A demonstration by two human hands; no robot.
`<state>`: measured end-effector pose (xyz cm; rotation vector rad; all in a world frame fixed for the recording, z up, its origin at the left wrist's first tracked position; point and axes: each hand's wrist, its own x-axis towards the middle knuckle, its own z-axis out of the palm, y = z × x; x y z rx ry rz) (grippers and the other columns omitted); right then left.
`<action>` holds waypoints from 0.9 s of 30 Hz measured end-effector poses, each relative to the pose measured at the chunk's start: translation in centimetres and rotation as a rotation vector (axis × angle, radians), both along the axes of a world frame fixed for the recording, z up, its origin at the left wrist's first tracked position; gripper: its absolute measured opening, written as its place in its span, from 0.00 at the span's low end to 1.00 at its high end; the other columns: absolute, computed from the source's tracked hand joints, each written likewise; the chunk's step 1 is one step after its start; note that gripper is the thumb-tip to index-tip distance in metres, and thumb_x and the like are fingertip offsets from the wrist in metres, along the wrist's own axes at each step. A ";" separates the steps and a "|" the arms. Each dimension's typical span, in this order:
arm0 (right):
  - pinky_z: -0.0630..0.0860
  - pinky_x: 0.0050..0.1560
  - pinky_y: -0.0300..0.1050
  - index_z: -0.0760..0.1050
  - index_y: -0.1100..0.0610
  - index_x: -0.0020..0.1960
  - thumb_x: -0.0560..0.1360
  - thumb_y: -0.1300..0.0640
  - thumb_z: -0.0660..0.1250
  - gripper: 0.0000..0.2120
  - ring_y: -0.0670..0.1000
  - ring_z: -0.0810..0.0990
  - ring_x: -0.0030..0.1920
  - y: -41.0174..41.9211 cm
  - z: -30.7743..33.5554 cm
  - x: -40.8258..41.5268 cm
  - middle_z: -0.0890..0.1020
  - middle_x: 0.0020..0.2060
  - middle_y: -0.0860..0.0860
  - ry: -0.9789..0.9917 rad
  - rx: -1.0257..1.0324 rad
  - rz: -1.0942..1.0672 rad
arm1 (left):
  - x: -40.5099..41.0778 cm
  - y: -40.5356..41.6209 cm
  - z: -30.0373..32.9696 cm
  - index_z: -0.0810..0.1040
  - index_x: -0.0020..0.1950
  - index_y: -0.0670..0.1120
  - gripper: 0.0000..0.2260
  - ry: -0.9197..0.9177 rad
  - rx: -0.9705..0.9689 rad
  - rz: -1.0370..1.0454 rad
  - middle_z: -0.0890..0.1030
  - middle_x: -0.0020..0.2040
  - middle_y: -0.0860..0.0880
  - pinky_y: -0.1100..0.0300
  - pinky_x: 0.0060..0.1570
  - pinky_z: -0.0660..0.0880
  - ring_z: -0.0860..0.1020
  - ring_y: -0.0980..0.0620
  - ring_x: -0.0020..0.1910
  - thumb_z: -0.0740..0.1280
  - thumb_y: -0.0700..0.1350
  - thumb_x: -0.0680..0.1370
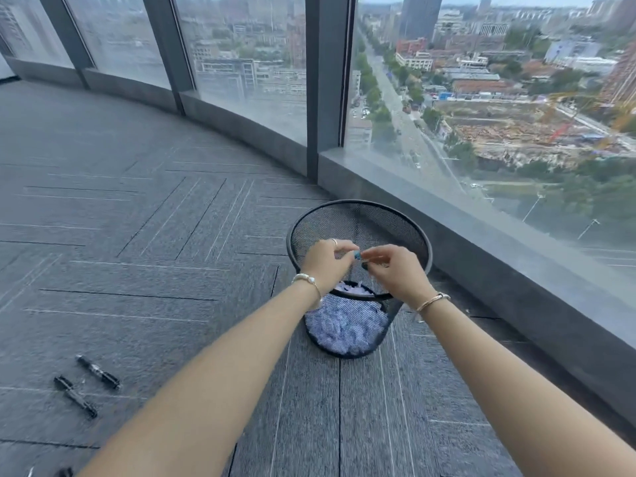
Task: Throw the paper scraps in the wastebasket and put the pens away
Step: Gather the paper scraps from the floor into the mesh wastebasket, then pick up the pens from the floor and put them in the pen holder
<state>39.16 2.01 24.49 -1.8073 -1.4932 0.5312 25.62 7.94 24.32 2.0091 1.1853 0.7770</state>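
A black mesh wastebasket [358, 218] stands on the grey carpet near the window sill, with pale crumpled paper scraps [346, 327] showing through its lower mesh. Both hands hover over its opening. My left hand [325, 261] and my right hand [395, 270] meet fingertip to fingertip, pinching a small bluish scrap [358, 255] between them. Two black pens [98, 371] [75, 396] lie on the carpet at the lower left, well away from the hands. Another dark object [63, 472] peeks in at the bottom left edge.
A low grey sill [481, 256] and tall glass panes with dark frames [325, 80] curve along the right and back. Grey patterned carpet [137, 235] spreads to the left of the basket.
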 end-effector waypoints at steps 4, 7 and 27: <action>0.74 0.43 0.30 0.80 0.56 0.50 0.72 0.58 0.70 0.08 0.40 0.79 0.41 0.1 0.1 0.2 0.83 0.43 0.48 0.101 0.021 -0.002 | -0.6 0.3 -0.4 0.79 0.52 0.49 0.07 -0.162 -0.014 -0.021 0.81 0.49 0.51 0.72 0.45 0.71 0.77 0.58 0.47 0.65 0.42 0.75; 0.74 0.43 0.32 0.80 0.53 0.50 0.72 0.56 0.70 0.07 0.40 0.80 0.42 -0.1 0.6 -0.2 0.83 0.42 0.46 0.172 0.016 0.014 | -1.4 0.1 -0.1 0.77 0.52 0.50 0.07 -0.239 -0.011 -0.013 0.81 0.49 0.51 0.70 0.47 0.73 0.78 0.58 0.48 0.65 0.44 0.75; 0.77 0.45 0.38 0.80 0.58 0.50 0.72 0.54 0.69 0.09 0.39 0.81 0.41 -1.9 0.4 -25.9 0.84 0.42 0.48 0.434 -0.088 0.461 | -30.5 -7.8 -1.5 0.77 0.50 0.49 0.09 -0.199 0.050 0.271 0.80 0.47 0.56 0.67 0.47 0.74 0.77 0.62 0.47 0.65 0.50 0.72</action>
